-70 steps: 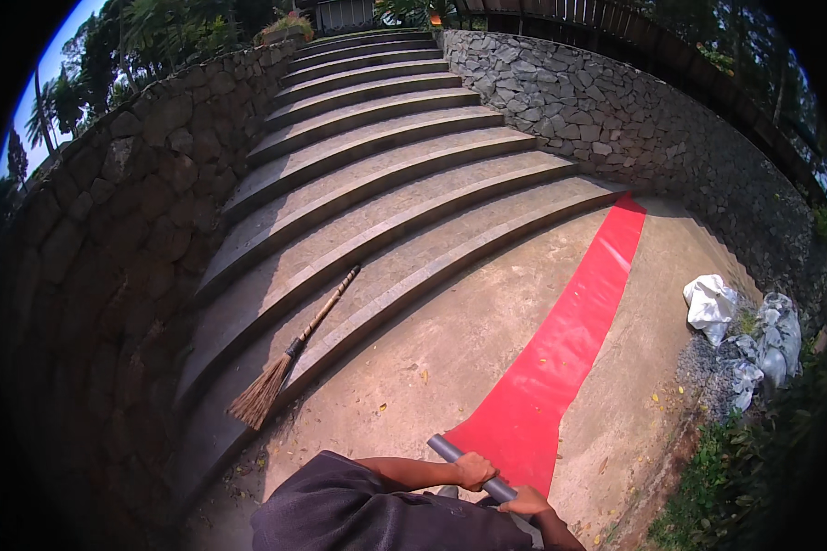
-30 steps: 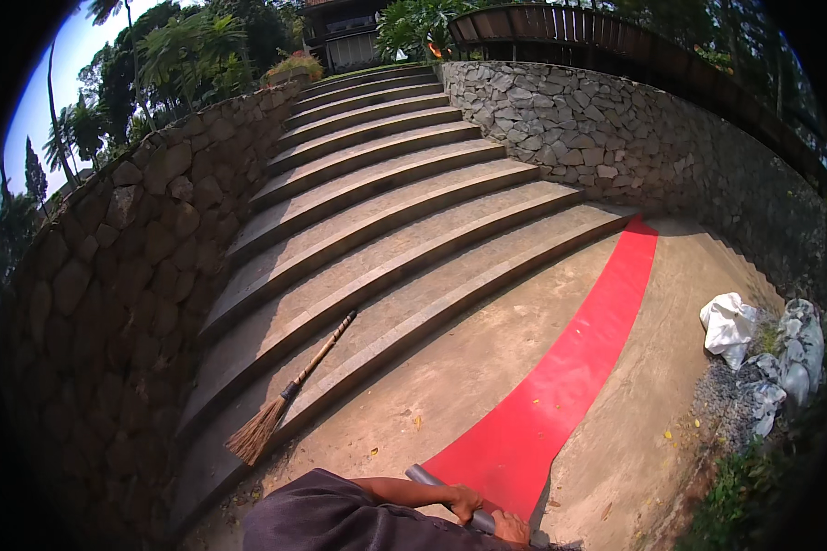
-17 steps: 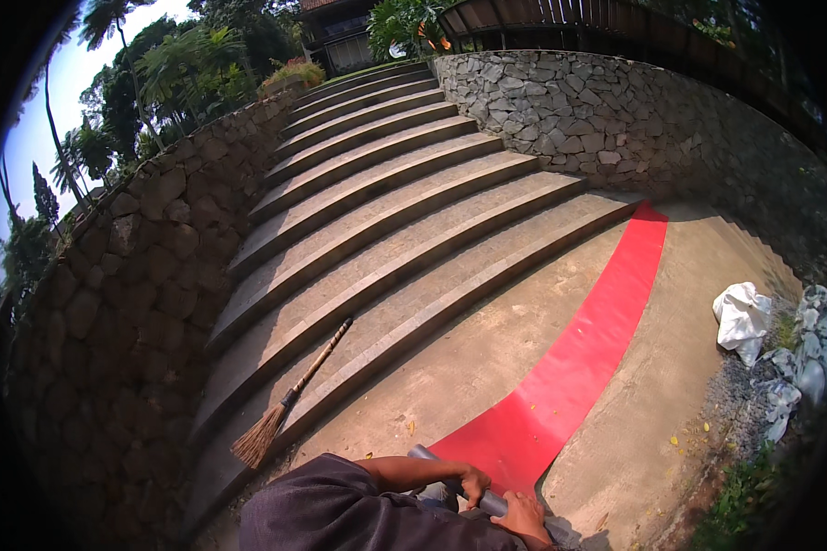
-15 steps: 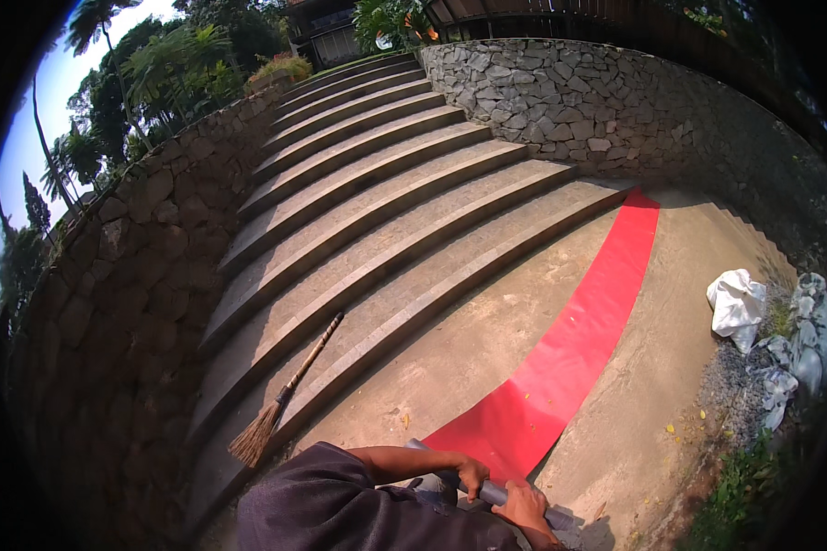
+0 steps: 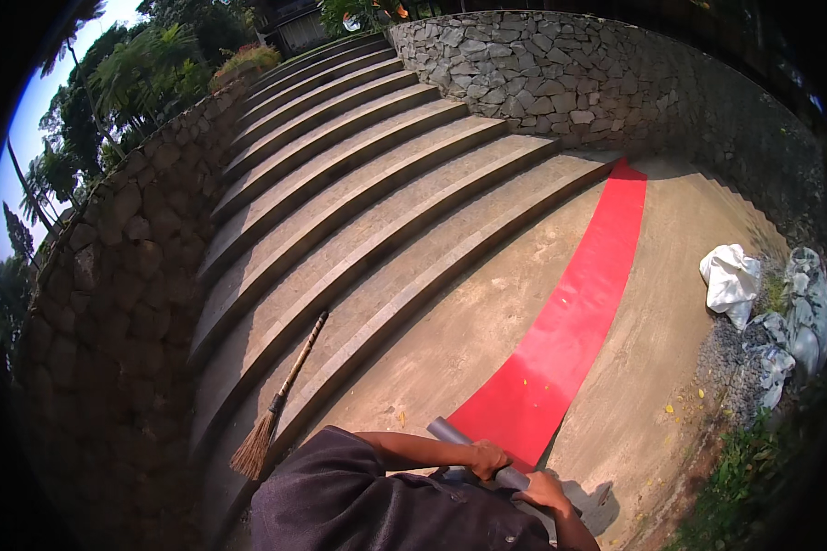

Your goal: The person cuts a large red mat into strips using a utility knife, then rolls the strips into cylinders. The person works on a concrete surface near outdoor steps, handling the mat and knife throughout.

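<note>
On the concrete landing [image 5: 487,321] below stone steps [image 5: 358,211], my left hand [image 5: 487,456] and right hand [image 5: 544,491] have fingers clamped on the grey roll [image 5: 473,450]; red carpet [image 5: 570,321] stretches straight ahead.

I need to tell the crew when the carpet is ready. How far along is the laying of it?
Done: the red carpet lies flat across the concrete from the foot of the steps. In hand: both hands, left and right, grip the grey roll tube at its near end. Left: whatever remains on the tube, which cannot be seen.

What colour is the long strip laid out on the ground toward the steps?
The carpet strip is plain bright red, with no pattern; the head view shows it best.
</note>
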Demonstrator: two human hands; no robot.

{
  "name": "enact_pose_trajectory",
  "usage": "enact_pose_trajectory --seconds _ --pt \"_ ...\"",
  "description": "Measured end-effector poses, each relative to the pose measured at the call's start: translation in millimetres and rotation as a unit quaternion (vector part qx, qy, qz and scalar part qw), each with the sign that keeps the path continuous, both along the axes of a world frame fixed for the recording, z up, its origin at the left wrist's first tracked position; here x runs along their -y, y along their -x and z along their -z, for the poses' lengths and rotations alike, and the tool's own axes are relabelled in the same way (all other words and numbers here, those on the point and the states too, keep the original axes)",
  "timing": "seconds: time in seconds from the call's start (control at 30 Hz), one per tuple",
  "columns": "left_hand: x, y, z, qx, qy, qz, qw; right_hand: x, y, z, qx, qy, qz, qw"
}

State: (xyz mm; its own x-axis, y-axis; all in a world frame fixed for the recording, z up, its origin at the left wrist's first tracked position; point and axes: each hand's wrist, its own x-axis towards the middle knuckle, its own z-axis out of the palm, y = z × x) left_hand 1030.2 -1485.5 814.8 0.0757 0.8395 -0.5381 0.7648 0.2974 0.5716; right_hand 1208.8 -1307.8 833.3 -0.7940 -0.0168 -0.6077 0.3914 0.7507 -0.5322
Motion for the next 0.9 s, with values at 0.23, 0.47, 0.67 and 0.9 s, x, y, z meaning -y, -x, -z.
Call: enact_pose_trajectory --seconds 0.23,0.47,0.67,0.9 --pt "-16 70 20 0.173 0.003 0.031 0.984 7 31 -15 -0.229 -0.181 -0.029 0.956" --pt "5 62 11 -0.160 -0.167 0.002 0.973 -28 63 68 0.070 0.136 0.044 0.987" --pt "14 109 92 0.179 0.034 0.024 0.983 52 72 15 -0.130 -0.166 0.053 0.976" --pt "-4 99 -14 -0.084 0.010 0.027 0.996 -8 105 60 0.115 0.133 0.010 0.984"
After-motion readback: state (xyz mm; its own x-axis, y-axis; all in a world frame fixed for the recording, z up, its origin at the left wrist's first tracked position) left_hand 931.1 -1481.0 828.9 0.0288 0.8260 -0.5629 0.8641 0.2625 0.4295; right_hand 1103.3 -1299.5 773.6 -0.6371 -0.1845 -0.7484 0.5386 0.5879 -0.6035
